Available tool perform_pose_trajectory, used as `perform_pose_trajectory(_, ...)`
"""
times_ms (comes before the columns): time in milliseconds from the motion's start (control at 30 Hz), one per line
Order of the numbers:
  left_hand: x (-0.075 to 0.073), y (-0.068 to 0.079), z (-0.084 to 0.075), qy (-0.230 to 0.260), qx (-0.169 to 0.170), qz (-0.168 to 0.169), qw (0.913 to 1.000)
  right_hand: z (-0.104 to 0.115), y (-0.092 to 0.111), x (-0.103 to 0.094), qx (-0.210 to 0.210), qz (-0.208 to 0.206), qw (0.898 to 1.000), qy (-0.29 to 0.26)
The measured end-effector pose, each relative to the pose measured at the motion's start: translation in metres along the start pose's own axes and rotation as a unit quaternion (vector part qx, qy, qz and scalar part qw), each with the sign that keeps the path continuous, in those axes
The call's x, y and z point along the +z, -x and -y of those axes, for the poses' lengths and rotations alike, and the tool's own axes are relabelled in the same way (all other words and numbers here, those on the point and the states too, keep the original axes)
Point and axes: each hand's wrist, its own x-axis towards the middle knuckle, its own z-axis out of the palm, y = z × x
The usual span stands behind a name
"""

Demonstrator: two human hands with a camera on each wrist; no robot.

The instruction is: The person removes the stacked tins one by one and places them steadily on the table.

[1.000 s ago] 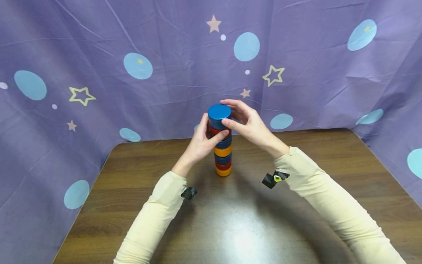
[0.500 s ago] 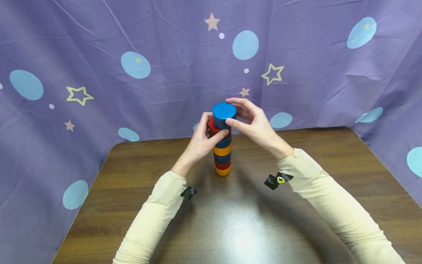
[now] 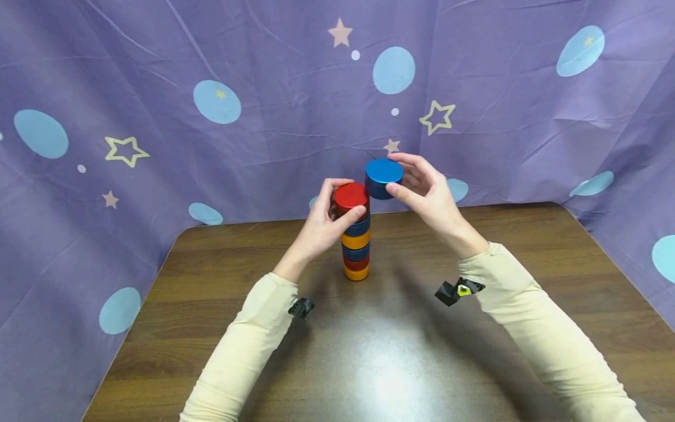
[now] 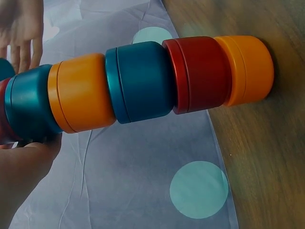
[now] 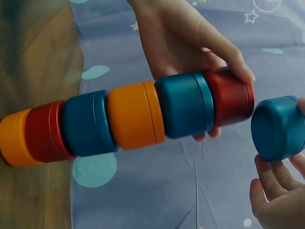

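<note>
A tall upright stack of round lidded tins stands on the table, in orange, red and blue. Its top red tin (image 3: 350, 198) is gripped by my left hand (image 3: 320, 227), thumb in front and fingers around the far side. Below that come a blue tin (image 5: 183, 106), an orange tin (image 5: 135, 115) and several more, down to an orange tin (image 4: 251, 70) on the wood. My right hand (image 3: 431, 202) pinches a separate blue tin (image 3: 384, 173) by its side, just right of and slightly above the red one. Whether these two tins touch, I cannot tell.
The brown wooden table (image 3: 211, 328) carries the stack near its back edge. Behind and at both sides hangs a purple curtain (image 3: 285, 88) with stars and dots. A small black device (image 3: 302, 308) sits at the left wrist, another black device (image 3: 448, 293) at the right.
My right hand has slid the blue tin rightward off the top of the stack, baring the red tin's lid. The left hand has stayed on the stack.
</note>
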Motion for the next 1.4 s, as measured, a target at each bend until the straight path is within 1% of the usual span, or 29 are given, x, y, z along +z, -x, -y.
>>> perform_pose_trajectory(133,0.0,0.0,0.001,0.003,0.005,-0.002,1.0,-0.003,0.004,-0.007,0.019,-0.018,1.0,0.004)
perform_pose_trajectory(333,0.001,0.0,0.002,0.012,0.011,-0.002,0.9999,-0.012,0.014,-0.017,0.043,-0.039,0.998,-0.006)
perform_pose_trajectory(433,0.001,0.0,0.001,0.015,0.013,-0.001,0.9998,-0.017,0.019,-0.023,0.055,-0.045,0.997,0.01)
perform_pose_trajectory(600,0.0,0.001,0.001,0.015,0.015,0.0,0.9998,-0.027,0.028,-0.032,0.073,-0.047,0.995,0.049)
perform_pose_trajectory(767,0.001,0.001,0.0,0.015,0.015,0.004,0.9998,-0.036,0.036,-0.04,0.092,-0.042,0.992,0.072)
perform_pose_trajectory(867,0.001,0.001,0.001,0.012,0.017,0.003,0.9998,-0.043,0.041,-0.043,0.1,-0.039,0.991,0.077)
perform_pose_trajectory(1200,0.002,0.003,0.002,0.007,0.026,-0.002,0.9996,-0.068,0.054,-0.05,0.106,-0.038,0.99,0.088)
perform_pose_trajectory(1400,0.002,0.003,0.002,0.006,0.023,-0.001,0.9997,-0.081,0.062,-0.051,0.125,-0.033,0.988,0.089)
